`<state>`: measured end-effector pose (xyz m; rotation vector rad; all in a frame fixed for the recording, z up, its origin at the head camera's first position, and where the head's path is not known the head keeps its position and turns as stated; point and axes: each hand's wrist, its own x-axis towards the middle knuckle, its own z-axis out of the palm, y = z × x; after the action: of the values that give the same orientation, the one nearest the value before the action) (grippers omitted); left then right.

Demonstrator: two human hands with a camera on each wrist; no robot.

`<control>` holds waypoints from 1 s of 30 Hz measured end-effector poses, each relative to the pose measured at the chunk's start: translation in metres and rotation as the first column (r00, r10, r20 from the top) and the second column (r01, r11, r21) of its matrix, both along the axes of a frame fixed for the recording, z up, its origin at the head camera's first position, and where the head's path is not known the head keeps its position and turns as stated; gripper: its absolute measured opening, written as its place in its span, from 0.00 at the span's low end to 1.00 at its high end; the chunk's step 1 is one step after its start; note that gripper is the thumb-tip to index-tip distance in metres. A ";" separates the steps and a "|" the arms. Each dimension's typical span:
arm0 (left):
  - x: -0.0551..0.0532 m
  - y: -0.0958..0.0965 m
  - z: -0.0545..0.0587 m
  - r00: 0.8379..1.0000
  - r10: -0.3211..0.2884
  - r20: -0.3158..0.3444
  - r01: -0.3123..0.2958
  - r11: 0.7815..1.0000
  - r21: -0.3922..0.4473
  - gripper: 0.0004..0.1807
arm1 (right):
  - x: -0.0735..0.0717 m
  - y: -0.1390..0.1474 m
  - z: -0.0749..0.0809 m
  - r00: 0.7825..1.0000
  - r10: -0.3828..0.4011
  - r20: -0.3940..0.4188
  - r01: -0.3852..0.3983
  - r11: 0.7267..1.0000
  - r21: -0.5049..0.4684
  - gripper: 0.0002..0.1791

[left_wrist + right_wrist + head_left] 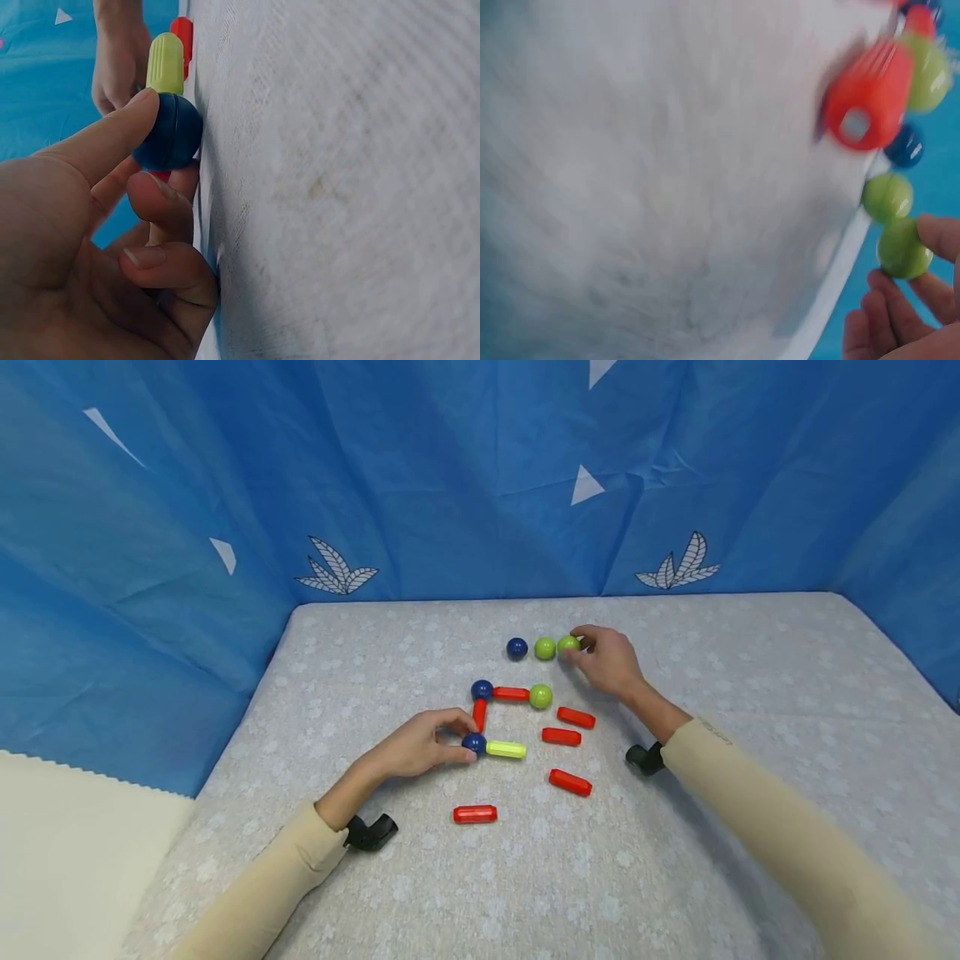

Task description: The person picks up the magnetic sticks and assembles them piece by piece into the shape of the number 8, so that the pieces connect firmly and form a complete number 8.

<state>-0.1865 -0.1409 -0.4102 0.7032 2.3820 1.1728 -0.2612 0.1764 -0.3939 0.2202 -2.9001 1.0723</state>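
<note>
My left hand (417,745) pinches a dark blue ball (474,744) between thumb and fingers, low over the cloth. From that ball a yellow-green rod (506,749) points right and a red rod (479,715) runs back to a second blue ball (482,690). Another red rod (512,694) links this second ball to a green ball (541,696), making an open-sided frame. At the back, my right hand (609,662) grips a loose green ball (904,250) by thumb and fingertips. Right beside it sit another green ball (545,648) and a blue ball (517,648).
Loose red rods lie right of the frame: one rod (576,718), a second rod (562,737) and a third rod (570,782). Nearer the front lies one more red rod (475,814). A patterned cloth (675,877) covers the table, with a blue curtain (465,485) behind.
</note>
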 end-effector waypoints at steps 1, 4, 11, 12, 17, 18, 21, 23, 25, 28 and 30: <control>0.000 -0.001 0.000 1.000 0.003 0.002 -0.003 1.000 -0.001 0.16 | 0.004 -0.002 0.002 1.000 0.004 -0.007 -0.004 1.000 -0.016 0.22; 0.000 -0.003 0.001 1.000 0.014 0.009 -0.014 1.000 -0.002 0.16 | 0.021 -0.012 0.006 0.999 0.037 -0.038 -0.039 0.998 -0.051 0.21; 0.001 -0.004 -0.001 1.000 0.013 0.018 -0.014 1.000 0.026 0.17 | 0.073 -0.028 0.007 0.979 0.171 -0.108 -0.178 0.983 -0.053 0.20; 0.001 -0.003 -0.001 1.000 0.012 0.018 -0.013 1.000 0.027 0.17 | 0.081 -0.028 0.006 0.976 0.192 -0.106 -0.198 0.979 -0.048 0.20; 0.000 0.000 -0.001 1.000 0.007 0.006 -0.007 1.000 0.012 0.17 | 0.110 -0.027 0.002 0.960 0.267 -0.086 -0.270 0.963 -0.022 0.17; 0.000 0.000 -0.001 1.000 0.005 0.002 -0.005 1.000 0.009 0.17 | 0.114 -0.026 0.001 0.957 0.278 -0.083 -0.280 0.960 -0.013 0.16; 0.000 0.001 -0.001 1.000 0.001 -0.006 -0.001 1.000 0.004 0.17 | 0.123 -0.024 -0.003 0.944 0.318 -0.087 -0.318 0.948 0.017 0.15; 0.000 0.001 -0.001 1.000 0.001 -0.007 -0.001 1.000 0.002 0.17 | 0.127 -0.023 -0.006 0.936 0.342 -0.088 -0.340 0.940 0.030 0.16; 0.001 0.001 -0.001 1.000 0.002 -0.004 -0.002 1.000 0.000 0.17 | 0.130 -0.023 -0.008 0.931 0.355 -0.088 -0.353 0.935 0.040 0.17; 0.001 0.001 -0.002 1.000 0.004 -0.001 -0.004 1.000 0.002 0.17 | 0.131 -0.024 -0.009 0.928 0.363 -0.085 -0.360 0.932 0.051 0.16; 0.002 0.001 -0.002 1.000 0.005 0.000 -0.005 1.000 0.002 0.17 | 0.131 -0.026 -0.008 0.926 0.369 -0.077 -0.365 0.929 0.061 0.15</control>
<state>-0.1850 -0.1397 -0.4122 0.6980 2.3841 1.1773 -0.1306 0.1505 -0.4021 0.8200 -2.8721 1.0050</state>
